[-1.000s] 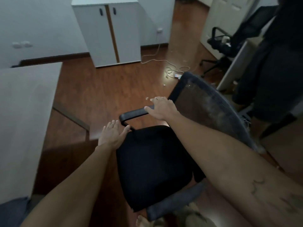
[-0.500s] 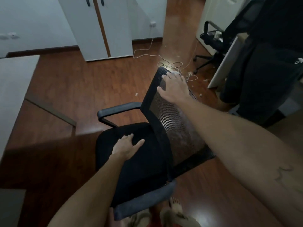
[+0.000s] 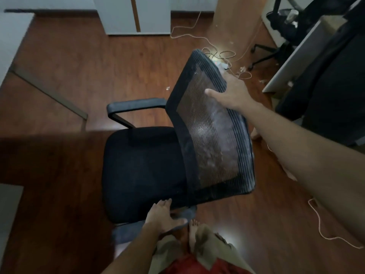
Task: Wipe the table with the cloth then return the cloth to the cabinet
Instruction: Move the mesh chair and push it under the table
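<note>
Black mesh chair [image 3: 158,171] stands before the white cabinet [image 3: 136,16].

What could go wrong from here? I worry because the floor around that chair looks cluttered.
1. The loose cord lies on the floor just behind the chair; pushed that way, the chair could snag it.
2. The person's bare foot stands right by the seat edge, so the chair base could roll onto the toes.
3. The right hand holds only the top edge of the mesh backrest; the left hand rests on the near armrest, so the chair may swivel unexpectedly.
</note>
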Tool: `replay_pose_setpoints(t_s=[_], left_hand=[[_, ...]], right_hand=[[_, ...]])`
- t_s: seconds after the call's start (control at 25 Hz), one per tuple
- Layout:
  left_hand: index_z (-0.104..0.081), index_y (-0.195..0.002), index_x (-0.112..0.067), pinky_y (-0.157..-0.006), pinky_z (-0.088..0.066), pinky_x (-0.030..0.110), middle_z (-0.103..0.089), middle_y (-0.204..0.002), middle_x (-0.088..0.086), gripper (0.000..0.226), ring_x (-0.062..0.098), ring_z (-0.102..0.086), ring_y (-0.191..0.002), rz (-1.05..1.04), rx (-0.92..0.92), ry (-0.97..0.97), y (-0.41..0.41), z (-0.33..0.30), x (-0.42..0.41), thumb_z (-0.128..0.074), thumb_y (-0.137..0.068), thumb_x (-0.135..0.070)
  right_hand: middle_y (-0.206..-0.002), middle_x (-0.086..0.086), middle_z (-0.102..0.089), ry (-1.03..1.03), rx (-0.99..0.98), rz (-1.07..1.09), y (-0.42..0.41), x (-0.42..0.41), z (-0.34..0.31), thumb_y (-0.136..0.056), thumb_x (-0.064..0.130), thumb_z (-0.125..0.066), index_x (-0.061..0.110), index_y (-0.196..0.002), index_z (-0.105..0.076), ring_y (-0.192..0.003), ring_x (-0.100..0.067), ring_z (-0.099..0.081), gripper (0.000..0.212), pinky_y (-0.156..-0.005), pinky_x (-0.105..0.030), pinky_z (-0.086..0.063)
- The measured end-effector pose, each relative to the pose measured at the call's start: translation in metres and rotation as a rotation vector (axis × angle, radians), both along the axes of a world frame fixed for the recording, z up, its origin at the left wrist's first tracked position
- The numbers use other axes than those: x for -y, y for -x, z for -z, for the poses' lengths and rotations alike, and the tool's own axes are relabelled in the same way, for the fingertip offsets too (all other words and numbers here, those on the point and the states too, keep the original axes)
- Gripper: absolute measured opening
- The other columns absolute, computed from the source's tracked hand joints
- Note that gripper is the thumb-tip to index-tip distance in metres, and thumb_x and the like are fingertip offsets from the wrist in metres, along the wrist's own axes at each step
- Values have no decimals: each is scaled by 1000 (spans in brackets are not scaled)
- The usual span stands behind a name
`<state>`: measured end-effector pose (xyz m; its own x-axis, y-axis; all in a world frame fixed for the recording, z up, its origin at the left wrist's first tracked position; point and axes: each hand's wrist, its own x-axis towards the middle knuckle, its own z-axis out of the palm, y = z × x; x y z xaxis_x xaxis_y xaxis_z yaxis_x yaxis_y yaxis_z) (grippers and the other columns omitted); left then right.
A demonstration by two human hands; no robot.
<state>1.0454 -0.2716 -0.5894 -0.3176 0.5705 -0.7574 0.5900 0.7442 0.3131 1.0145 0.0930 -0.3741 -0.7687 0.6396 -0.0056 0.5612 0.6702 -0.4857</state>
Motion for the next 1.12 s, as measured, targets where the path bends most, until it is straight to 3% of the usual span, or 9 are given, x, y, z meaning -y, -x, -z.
replay_pose_setpoints(t_s=[0.24, 0.32, 0.44, 0.52, 0.64, 0.72, 0.84, 0.92, 1.12], left_hand=[[-21, -156, -19, -121, -17, 39, -41, -153, 1, 107, 20, -34, -142, 89, -117, 19, -21, 43, 5, -60, -75, -75], [-25, -155, -21, -119, -19, 39, -45, -149, -1, 99, 19, -37, -140, 99, -142, 6, -21, 49, 6, -63, -77, -67], [-29, -153, -19, -118, -20, 41, -50, -145, -2, 93, 18, -38, -139, 116, -135, -9, -18, 54, 6, -65, -78, -61], [-29, -153, -16, -119, -15, 46, -49, -147, -1, 91, 19, -34, -142, 136, -146, -5, -17, 54, 7, -65, -80, -57], [-25, -155, -15, -121, -7, 51, -42, -153, 0, 88, 19, -26, -148, 129, -146, 7, -12, 52, 9, -63, -83, -47], [-22, -156, -15, -122, -4, 52, -39, -155, 0, 88, 19, -22, -150, 119, -162, 7, -3, 52, 15, -63, -84, -44], [-20, -157, -16, -122, 0, 54, -36, -158, -2, 88, 18, -17, -151, 100, -165, 5, 16, 52, 23, -62, -85, -45], [-21, -157, -18, -122, 1, 54, -35, -158, -3, 87, 18, -14, -152, 94, -168, 4, 31, 53, 29, -61, -85, -47], [-24, -156, -19, -123, 3, 51, -35, -158, -5, 90, 17, -13, -152, 69, -195, -16, 78, 54, 48, -63, -82, -53]], right_hand=[[-155, -1, -50, 85, -31, -13, 7, -10, 6, -82, 70, -67, 23, -161, -29, -143, -20, -45, 100, -121, -39, -36], [-154, -2, -51, 84, -35, -30, 5, -9, 5, -88, 57, -71, 15, -162, -23, -141, -18, -46, 98, -116, -26, -34], [-148, 1, -55, 48, -31, -61, 8, -4, -3, -89, 49, -74, 12, -162, -24, -135, -14, -51, 96, -109, -21, -38], [-141, 5, -55, 57, -30, -65, 10, 0, -7, -90, 40, -76, 12, -160, -26, -122, -3, -47, 90, -99, -13, -34], [-149, -4, -53, 87, -38, -52, 13, 6, -12, -91, 34, -77, 8, -159, -30, -116, 1, -39, 87, -92, -3, -27], [-154, -4, -49, 84, -52, -49, 25, 9, -11, -89, 37, -78, 8, -160, -27, -128, -1, -41, 92, -101, -7, -28], [-156, -6, -49, 83, -62, -51, 49, 11, -7, -83, 51, -80, 11, -161, -28, -142, -18, -45, 102, -119, -28, -35], [-154, -8, -51, 73, -73, -62, 66, 15, -6, -79, 57, -80, 11, -159, -33, -142, -22, -47, 103, -119, -36, -39], [-151, -9, -53, 90, -85, -57, 121, 34, -5, -76, 60, -79, 9, -154, -40, -138, -23, -51, 101, -115, -39, -43]])
